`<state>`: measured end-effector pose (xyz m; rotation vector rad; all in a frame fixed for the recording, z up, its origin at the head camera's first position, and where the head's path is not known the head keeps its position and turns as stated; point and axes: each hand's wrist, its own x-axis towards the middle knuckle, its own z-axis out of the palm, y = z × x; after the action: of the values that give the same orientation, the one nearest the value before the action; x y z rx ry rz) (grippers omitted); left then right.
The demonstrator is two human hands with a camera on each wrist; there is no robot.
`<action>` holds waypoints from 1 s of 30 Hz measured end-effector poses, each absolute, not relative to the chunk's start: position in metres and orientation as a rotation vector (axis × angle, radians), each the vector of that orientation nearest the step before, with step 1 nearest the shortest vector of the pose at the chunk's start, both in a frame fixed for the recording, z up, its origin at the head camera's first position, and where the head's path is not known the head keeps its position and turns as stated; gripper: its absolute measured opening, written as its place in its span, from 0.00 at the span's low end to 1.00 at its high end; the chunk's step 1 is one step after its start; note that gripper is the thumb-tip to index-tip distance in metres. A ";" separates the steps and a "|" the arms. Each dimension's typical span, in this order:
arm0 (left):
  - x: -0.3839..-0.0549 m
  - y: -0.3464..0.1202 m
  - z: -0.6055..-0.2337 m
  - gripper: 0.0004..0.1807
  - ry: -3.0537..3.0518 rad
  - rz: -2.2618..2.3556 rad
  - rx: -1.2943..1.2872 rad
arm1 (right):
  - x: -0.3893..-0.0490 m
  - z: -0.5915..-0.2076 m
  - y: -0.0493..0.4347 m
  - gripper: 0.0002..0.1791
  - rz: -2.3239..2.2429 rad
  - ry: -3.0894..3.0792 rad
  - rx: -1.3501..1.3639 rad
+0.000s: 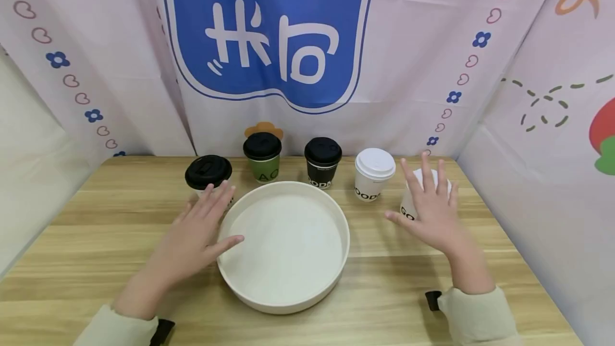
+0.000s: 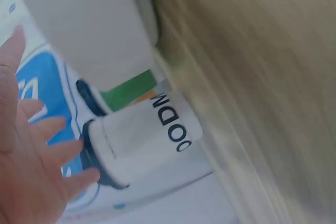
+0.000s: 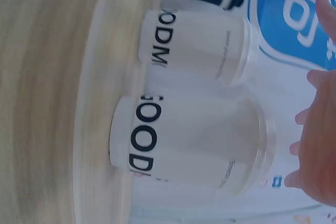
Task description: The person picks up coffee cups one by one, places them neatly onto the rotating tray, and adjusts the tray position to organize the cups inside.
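My left hand point(image 1: 196, 236) reaches over the left rim of a round cream tray point(image 1: 288, 303), fingers spread, near a white paper cup with a black lid point(image 1: 208, 172). In the left wrist view that cup point(image 2: 144, 137) stands just beyond the fingertips. My right hand point(image 1: 434, 218) is spread over a white cup with a white lid point(image 1: 408, 204) at the far right. The right wrist view shows this cup point(image 3: 194, 142) apart from the fingers. Both hands hold nothing.
Behind the tray stand a green cup with a black lid point(image 1: 264, 167), a black cup point(image 1: 321, 171) and another white cup point(image 1: 370, 183). All are on the wooden table point(image 1: 384, 292). A printed cloth point(image 1: 403, 68) hangs along the back edge.
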<state>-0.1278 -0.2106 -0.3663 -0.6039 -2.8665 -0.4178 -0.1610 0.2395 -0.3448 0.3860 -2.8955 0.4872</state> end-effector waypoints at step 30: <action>-0.147 -0.253 -0.380 0.43 -3.011 -1.462 -0.682 | -0.179 -0.376 0.323 0.66 1.465 -2.784 0.234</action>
<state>-0.1468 -0.2531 -0.3805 -0.6822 -3.0108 -1.4619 -0.1792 0.3231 -0.3760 0.2342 -2.7839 1.4655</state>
